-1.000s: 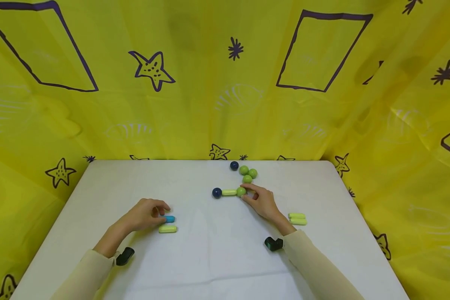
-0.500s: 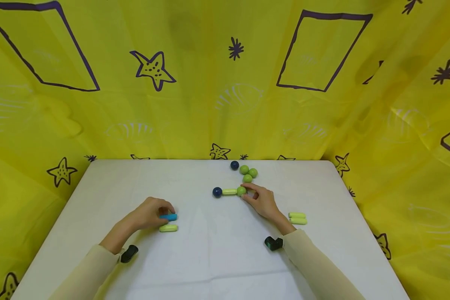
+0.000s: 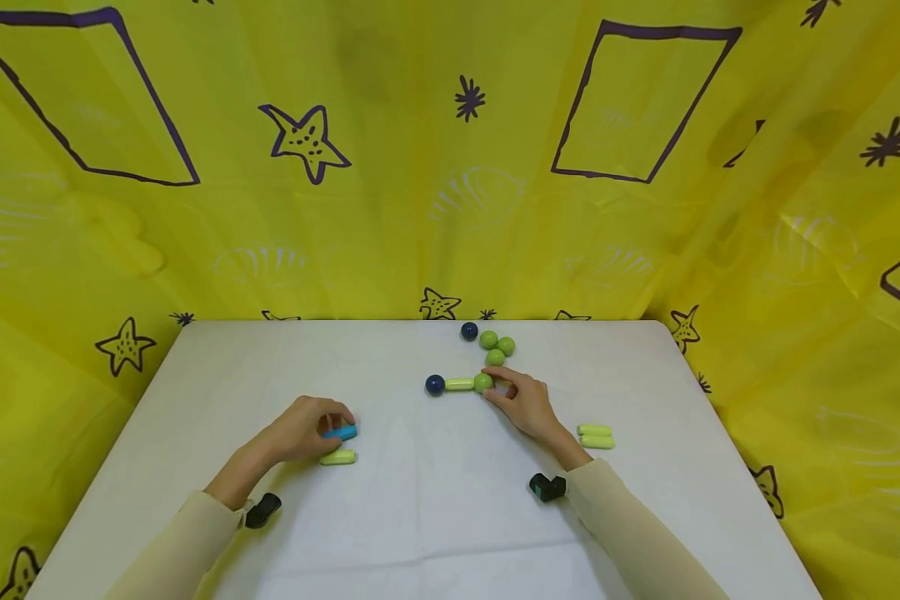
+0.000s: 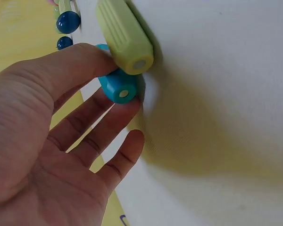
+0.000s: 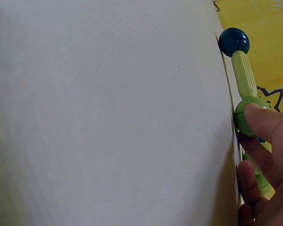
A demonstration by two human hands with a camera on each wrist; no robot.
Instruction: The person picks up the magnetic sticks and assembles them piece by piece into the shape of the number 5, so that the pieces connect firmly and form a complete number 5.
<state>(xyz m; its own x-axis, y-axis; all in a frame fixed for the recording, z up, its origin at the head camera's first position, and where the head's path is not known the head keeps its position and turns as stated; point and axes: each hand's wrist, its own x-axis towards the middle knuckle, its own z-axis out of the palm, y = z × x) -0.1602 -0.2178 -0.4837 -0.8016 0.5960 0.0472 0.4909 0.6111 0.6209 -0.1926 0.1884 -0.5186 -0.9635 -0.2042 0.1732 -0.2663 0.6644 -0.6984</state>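
My left hand (image 3: 303, 429) pinches a blue magnetic rod (image 3: 342, 432) between thumb and fingers, low over the table. Just in front of it lies a pale green rod (image 3: 338, 457); in the left wrist view a metal dot shows on the end of the blue rod (image 4: 120, 89). With thumb and fingertips, my right hand (image 3: 528, 408) holds a green ball (image 3: 482, 382). That ball joins a pale green rod (image 3: 460, 384), whose other end meets a dark blue ball (image 3: 435, 384). This row lies on the table, as the right wrist view also shows.
Behind the row sit loose green balls (image 3: 495, 357) and another dark blue ball (image 3: 469, 332). Two pale green rods (image 3: 596, 436) lie side by side beyond my right wrist. A yellow patterned curtain (image 3: 390, 208) borders the white table (image 3: 420, 517).
My left hand has shifted slightly right and taken the blue rod along, turning it a little. My right hand and the joined row stay where they were.
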